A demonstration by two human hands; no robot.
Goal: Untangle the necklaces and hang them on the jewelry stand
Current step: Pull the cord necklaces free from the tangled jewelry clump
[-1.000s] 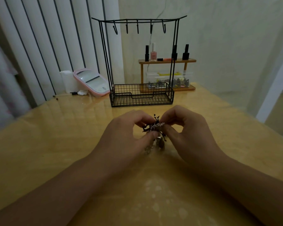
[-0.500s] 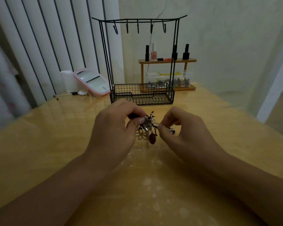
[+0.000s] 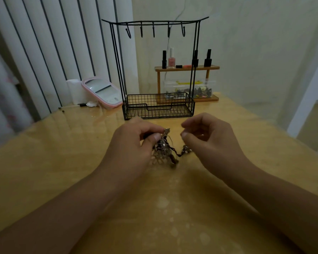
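Observation:
A tangled bunch of necklaces (image 3: 163,147), silvery chains and dark cord, hangs just above the yellow table (image 3: 44,162). My left hand (image 3: 134,143) pinches the top of the bunch between thumb and fingers. My right hand (image 3: 209,142) is a little to the right with curled fingers, and a dark strand runs from the bunch to a small part under its thumb; whether it grips that strand is unclear. The black wire jewelry stand (image 3: 154,70) rises behind the hands, its several hooks bare and its basket base holding nothing.
A small wooden shelf (image 3: 187,67) with nail polish bottles and a clear box of small items stands behind the jewelry stand. A pink-rimmed mirror (image 3: 101,90) leans at the back left beside a white block. Vertical blinds and a wall close off the back.
The hands have drawn apart: the left one has lifted the bunch and the right one has moved right, stretching a dark strand between them.

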